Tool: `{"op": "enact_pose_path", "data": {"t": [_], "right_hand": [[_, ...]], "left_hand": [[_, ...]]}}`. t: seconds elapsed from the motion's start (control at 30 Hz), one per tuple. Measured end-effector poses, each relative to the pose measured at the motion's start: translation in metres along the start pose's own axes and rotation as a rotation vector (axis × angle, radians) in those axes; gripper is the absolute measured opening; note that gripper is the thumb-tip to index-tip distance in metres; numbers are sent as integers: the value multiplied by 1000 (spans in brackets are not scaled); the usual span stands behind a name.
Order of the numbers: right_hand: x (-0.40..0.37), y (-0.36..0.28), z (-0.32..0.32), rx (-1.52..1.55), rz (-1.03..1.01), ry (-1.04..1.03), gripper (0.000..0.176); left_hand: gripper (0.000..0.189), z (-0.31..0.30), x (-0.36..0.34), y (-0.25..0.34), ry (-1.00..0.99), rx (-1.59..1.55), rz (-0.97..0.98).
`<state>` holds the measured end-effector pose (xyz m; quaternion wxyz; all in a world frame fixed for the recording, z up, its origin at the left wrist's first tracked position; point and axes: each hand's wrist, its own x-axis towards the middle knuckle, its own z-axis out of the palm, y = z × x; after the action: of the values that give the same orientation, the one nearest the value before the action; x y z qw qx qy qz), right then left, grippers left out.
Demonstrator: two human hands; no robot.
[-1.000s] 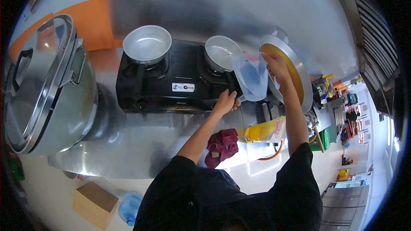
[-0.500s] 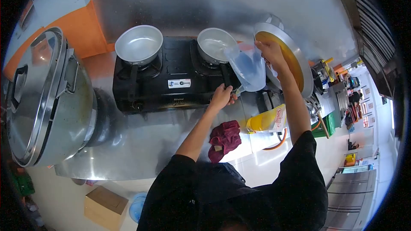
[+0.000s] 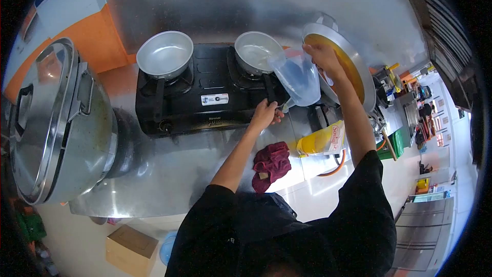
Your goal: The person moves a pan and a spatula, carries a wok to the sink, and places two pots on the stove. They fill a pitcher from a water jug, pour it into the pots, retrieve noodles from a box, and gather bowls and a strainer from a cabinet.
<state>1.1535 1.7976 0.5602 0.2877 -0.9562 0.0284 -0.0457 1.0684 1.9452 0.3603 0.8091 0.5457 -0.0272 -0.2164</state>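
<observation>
My right hand [image 3: 322, 57] grips the top of a clear plastic bag [image 3: 296, 78] of liquid, tilted with its top leaning toward the right-hand metal pan [image 3: 255, 51] on the black two-burner stove [image 3: 205, 95]. My left hand [image 3: 265, 113] holds the bag's lower corner, just in front of the stove and next to the pan's black handle. A second empty metal pan [image 3: 165, 55] sits on the left burner.
A very large lidded steel pot [image 3: 54, 123] stands at the left of the steel counter [image 3: 169, 164]. A big round pan of orange liquid [image 3: 344, 66] is at the right. A dark red cloth [image 3: 270, 165] and a yellow pouch [image 3: 322, 141] lie near the counter edge.
The bag has risen slightly and tipped closer to the right-hand pan. My left hand keeps its grip on the lower corner.
</observation>
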Motion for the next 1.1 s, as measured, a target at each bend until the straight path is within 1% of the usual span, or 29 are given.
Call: {"op": "enact_pose_path", "data": {"t": [0.17,0.27,0.37,0.43,0.57,0.63,0.67,0.77,0.83,0.87,0.93,1.1], "right_hand": [[4,-1,-2,-18,-1,-16,38],[1,-5,0,9,-2,10,37],[0,-5,1,-19,-51,46,41],[7,-3,3,-128,-34,60,44],[14,2,4,-123,29,23,46],[19,8,7,-160,-74,53,47],[19,9,7,-160,-74,54,47],[18,1,5,-181,-44,38,48],[16,-5,4,-145,52,20,48],[19,0,5,-146,52,21,48],[24,6,8,-169,-42,88,47],[24,9,8,-155,-21,70,48]], "left_hand": [[17,-2,2,-2,-6,-1,-10],[17,-3,3,-4,-11,-19,-10],[17,-3,0,-1,-6,-12,-12],[18,-3,0,-1,-10,-3,-9],[20,-4,0,-2,-22,-9,-21],[20,-5,0,-2,-20,-5,-26],[20,-5,0,-2,-16,-2,-30],[21,-5,1,-4,-25,-16,-24],[22,-5,-4,-2,-11,-9,-30],[23,-4,-7,1,3,1,-38],[23,-4,-11,1,13,-18,-31],[23,-6,-8,-6,7,-59,-13]]}}
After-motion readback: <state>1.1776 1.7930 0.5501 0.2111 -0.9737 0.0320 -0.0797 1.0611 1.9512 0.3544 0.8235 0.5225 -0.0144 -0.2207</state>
